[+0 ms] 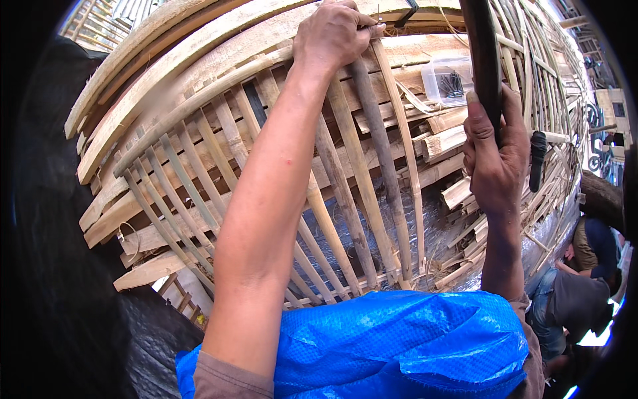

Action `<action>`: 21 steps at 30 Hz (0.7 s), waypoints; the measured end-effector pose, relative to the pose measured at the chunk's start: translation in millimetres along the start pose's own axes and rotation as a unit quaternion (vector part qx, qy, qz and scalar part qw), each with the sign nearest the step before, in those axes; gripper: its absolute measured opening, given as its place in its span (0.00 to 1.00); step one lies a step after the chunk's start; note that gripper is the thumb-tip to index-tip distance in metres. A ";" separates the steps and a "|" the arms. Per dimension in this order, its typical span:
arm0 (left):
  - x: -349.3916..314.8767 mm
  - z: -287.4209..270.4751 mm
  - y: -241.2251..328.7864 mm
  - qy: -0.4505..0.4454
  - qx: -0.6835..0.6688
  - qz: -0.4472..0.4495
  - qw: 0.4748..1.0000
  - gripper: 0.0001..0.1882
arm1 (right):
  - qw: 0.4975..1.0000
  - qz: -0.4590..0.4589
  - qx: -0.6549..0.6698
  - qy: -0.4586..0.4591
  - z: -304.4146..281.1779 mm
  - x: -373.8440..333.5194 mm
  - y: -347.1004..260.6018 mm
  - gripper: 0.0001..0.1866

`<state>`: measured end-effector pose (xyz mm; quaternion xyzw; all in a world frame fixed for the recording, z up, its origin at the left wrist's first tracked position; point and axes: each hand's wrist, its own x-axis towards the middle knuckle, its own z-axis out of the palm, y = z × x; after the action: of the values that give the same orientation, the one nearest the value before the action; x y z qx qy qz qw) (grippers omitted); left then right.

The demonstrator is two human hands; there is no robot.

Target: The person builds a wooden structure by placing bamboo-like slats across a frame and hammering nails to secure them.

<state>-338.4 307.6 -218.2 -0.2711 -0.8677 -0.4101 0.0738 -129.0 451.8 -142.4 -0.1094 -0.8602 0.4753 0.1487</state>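
At the top middle, my left hand (330,38) is closed in a pinch at the end of a bamboo strip. A thin dark nail (379,14) stands upright at its fingertips. The strip belongs to a frame of narrow bamboo slats (345,179) fanning toward me from a long curved pole (206,96). On the right, my right hand (495,149) wraps round a thick, dark, rod-like tool (482,53), raised upright. Its upper end runs out of view, so its kind is unclear. Between the hands sits a clear plastic box (446,81) with several dark nails in it.
Stacked wooden boards (159,86) lie beneath and beyond the frame. Split wood pieces (458,193) and a bamboo lattice (531,60) are at right. Blue tarpaulin (399,339) covers my lap. Another person (578,306) bends low at the far right. Black sheeting (60,199) hangs at left.
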 end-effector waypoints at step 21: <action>-0.9 0.3 -3.2 -0.010 0.001 -0.025 1.000 0.13 | 0.999 -0.029 -0.036 0.012 -5.0 4.6 1.3 0.17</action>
<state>-339.3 305.8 -220.8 -0.2537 -0.8753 -0.4079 0.0554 -131.4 457.9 -140.3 -0.0952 -0.8778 0.4382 0.1686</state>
